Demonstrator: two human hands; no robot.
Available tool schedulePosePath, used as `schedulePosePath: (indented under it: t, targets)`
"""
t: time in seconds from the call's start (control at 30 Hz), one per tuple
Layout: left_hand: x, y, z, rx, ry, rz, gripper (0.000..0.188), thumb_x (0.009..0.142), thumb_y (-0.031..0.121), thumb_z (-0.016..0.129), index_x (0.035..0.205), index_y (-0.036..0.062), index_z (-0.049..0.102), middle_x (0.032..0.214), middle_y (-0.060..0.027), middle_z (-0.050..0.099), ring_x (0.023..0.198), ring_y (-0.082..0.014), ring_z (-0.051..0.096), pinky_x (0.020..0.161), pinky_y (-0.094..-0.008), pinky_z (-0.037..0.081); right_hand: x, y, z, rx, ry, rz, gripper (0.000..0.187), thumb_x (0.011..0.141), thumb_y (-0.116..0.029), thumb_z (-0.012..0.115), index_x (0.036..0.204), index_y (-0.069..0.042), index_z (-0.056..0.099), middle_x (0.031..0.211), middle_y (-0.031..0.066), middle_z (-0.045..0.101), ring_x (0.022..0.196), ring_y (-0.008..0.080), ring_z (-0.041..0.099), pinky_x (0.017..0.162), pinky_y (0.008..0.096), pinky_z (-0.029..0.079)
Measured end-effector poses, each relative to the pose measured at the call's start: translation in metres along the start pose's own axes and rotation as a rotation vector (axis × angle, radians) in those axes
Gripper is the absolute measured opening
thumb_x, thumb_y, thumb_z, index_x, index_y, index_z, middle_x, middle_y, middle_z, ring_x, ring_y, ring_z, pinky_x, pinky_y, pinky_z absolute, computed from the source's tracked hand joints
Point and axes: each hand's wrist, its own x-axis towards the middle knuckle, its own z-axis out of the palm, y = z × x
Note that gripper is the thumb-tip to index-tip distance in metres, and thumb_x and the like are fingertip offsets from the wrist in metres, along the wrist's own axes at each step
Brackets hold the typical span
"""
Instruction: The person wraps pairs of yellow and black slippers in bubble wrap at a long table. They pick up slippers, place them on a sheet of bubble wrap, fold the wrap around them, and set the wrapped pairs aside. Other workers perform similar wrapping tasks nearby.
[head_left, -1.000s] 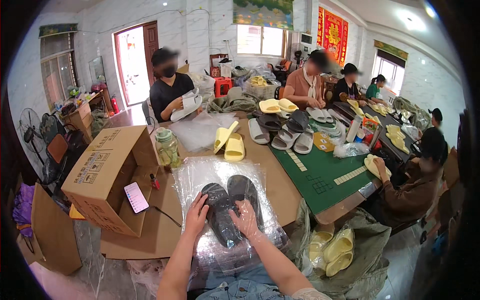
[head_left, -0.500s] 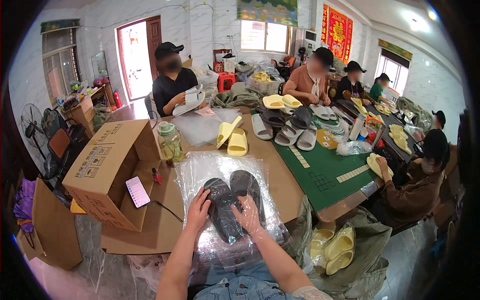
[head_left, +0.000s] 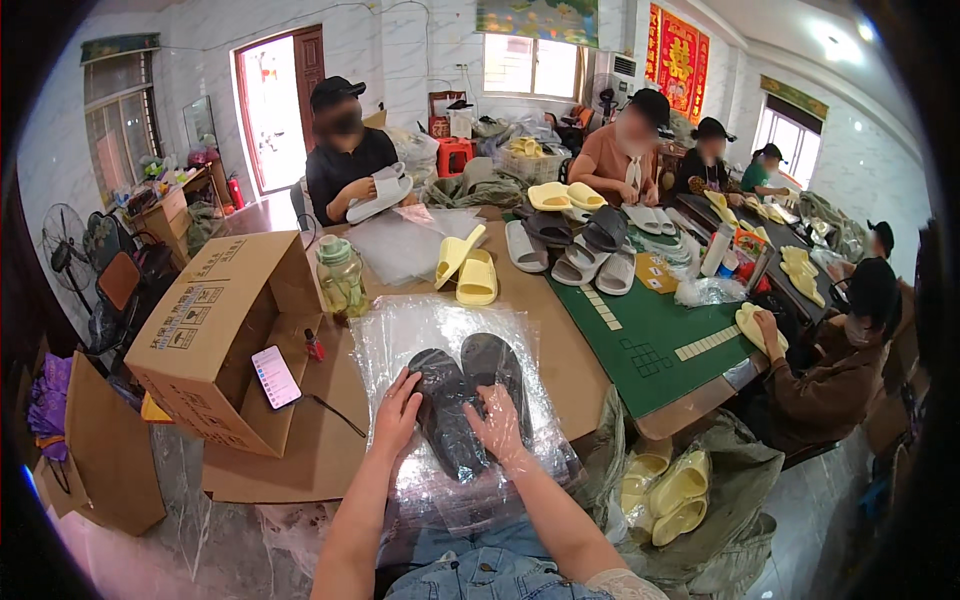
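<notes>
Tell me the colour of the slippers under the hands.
Dark grey slippers, inside a clear plastic bag; head view.

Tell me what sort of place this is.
Probably a small slipper-packing workshop. The left hand and right hand press dark slippers in a clear plastic bag, loose yellow slippers lie on the table, and a cardboard box stands alongside.

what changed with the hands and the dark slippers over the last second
Little moved. The right hand slid slightly down the dark slippers inside the clear plastic bag; the left hand kept its place at the pair's left edge. Nothing was picked up or let go. The cardboard box, phone and yellow slippers stayed put.
</notes>
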Motion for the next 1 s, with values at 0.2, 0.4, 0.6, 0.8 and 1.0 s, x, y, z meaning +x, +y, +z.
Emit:
schedulePosePath:
  t: [0.2, 0.4, 0.6, 0.8, 1.0]
  targets:
    - [0.001, 0.002, 0.0, 0.009, -0.003, 0.008, 0.042, 0.101, 0.023, 0.057, 0.141, 0.0114, 0.059, 0.155, -0.0174, 0.046, 0.14, -0.0341, 0.046, 0.117, -0.0399, 0.036, 0.001, -0.002, -0.002, 0.011, 0.004, -0.005, 0.036, 0.083, -0.012, 0.077, 0.113, 0.002, 0.061, 0.092, 0.0165, 0.058, 0.078, 0.0304, 0.059, 0.069, 0.0397, 0.05]
    - [0.001, 0.003, -0.001, 0.01, -0.004, 0.011, 0.041, 0.101, 0.021, 0.055, 0.14, 0.009, 0.059, 0.156, -0.0187, 0.045, 0.141, -0.0342, 0.046, 0.117, -0.0394, 0.035, 0.004, -0.006, -0.006, 0.049, -0.029, 0.032, 0.037, 0.083, -0.012, 0.078, 0.113, 0.0, 0.062, 0.091, 0.0158, 0.057, 0.077, 0.0297, 0.058, 0.069, 0.039, 0.05]
    - [0.0, 0.006, -0.002, -0.004, -0.011, 0.005, 0.041, 0.102, 0.021, 0.054, 0.14, 0.0081, 0.059, 0.156, -0.0191, 0.044, 0.141, -0.0338, 0.046, 0.117, -0.0389, 0.035, 0.002, -0.004, -0.004, 0.047, -0.021, 0.047, 0.037, 0.083, -0.012, 0.078, 0.113, 0.001, 0.062, 0.09, 0.0152, 0.056, 0.076, 0.0286, 0.057, 0.068, 0.0386, 0.05]
    - [0.001, 0.006, -0.003, 0.012, -0.011, 0.007, 0.041, 0.102, 0.022, 0.054, 0.14, 0.0093, 0.059, 0.156, -0.0187, 0.044, 0.141, -0.034, 0.046, 0.117, -0.0396, 0.035, 0.002, -0.002, -0.003, 0.02, -0.032, 0.021, 0.037, 0.083, -0.013, 0.078, 0.113, 0.002, 0.062, 0.09, 0.0155, 0.056, 0.076, 0.0284, 0.057, 0.067, 0.039, 0.049]
    - [0.001, 0.006, -0.002, 0.014, -0.004, -0.002, 0.041, 0.101, 0.023, 0.057, 0.14, 0.0112, 0.06, 0.156, -0.0172, 0.045, 0.14, -0.0348, 0.047, 0.116, -0.0406, 0.036, 0.001, -0.001, -0.002, 0.016, -0.025, 0.018, 0.037, 0.085, -0.015, 0.077, 0.114, 0.002, 0.062, 0.091, 0.016, 0.056, 0.077, 0.0292, 0.058, 0.067, 0.0391, 0.049]
